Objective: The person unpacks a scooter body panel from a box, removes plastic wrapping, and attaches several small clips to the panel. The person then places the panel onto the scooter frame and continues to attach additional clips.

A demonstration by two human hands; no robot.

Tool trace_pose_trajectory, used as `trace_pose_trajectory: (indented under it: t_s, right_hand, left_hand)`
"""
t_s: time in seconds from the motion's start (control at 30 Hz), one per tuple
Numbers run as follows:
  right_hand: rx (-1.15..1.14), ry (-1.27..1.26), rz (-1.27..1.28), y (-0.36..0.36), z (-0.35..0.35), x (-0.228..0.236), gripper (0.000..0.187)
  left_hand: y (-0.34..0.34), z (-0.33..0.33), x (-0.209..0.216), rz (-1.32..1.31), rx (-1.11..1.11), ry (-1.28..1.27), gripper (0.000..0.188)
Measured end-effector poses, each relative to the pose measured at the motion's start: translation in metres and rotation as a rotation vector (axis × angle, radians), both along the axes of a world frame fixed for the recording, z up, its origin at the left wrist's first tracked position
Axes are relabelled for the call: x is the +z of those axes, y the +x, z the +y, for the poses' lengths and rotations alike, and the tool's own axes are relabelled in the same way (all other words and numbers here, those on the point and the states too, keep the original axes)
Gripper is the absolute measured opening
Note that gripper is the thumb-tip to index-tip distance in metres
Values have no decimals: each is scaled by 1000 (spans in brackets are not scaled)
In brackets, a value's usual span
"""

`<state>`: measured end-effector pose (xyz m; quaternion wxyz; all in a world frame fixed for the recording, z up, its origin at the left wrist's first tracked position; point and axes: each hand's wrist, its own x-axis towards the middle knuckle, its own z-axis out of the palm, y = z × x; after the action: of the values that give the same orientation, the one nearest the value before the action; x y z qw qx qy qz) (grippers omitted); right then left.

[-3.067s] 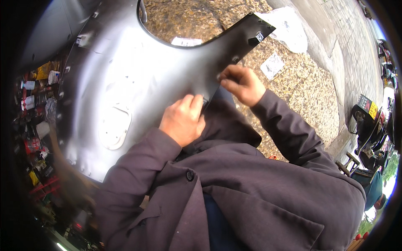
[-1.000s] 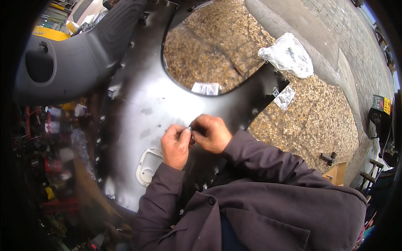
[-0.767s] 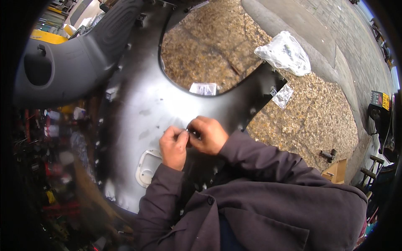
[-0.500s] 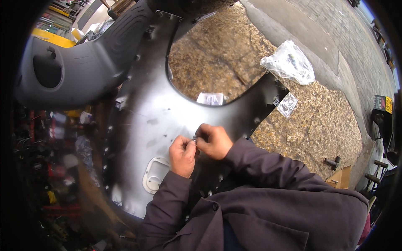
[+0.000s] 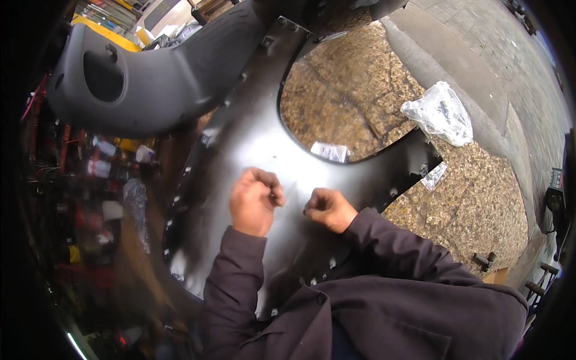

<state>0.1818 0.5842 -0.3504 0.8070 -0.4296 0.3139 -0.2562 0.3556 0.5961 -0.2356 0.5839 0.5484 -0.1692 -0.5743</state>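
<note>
A dark car fender panel (image 5: 252, 144) with a bright sheen lies beneath both my hands, its curved wheel-arch edge on the far side. My left hand (image 5: 255, 204) is over the panel's middle, fingers curled in toward the thumb; whatever they may hold is hidden. A short gap to the right, my right hand (image 5: 333, 211) pinches thumb and fingers together, with a small dark bit at the tips too little to name. Small clips (image 5: 394, 192) sit along the panel's edges.
A grey moulded plastic liner (image 5: 144, 84) lies at the far left. On the stone slab (image 5: 342, 78) are a clear plastic bag (image 5: 443, 114), small clear packets (image 5: 329, 152) and a dark metal tool (image 5: 483, 261). Cluttered parts fill the left side.
My hands were together, pinching a small metal piece; now they are apart, the left farther left and up, the right farther right. The whole view has shifted, moving the panel rightward in the picture.
</note>
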Motion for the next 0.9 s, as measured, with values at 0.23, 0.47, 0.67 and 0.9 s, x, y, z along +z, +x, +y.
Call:
trace_pose_trajectory:
  t_s: [0.23, 0.47, 0.67, 0.9]
  right_hand:
    - [44, -24, 25, 3, 6, 1, 12]
    - [46, 83, 43, -4, -2, 34, 14]
    - [-319, -30, -103, -11, -73, 103, 14]
    - [-476, -26, -285, 20, -163, 162, 10]
  left_hand:
    - [26, -120, 70, -1176, -38, -349, 28]
    - [15, -195, 82, -2066, -247, -250, 33]
    - [12, -189, 69, -2101, -176, -373, 28]
    - [-2, -179, 83, -2145, -144, -405, 24]
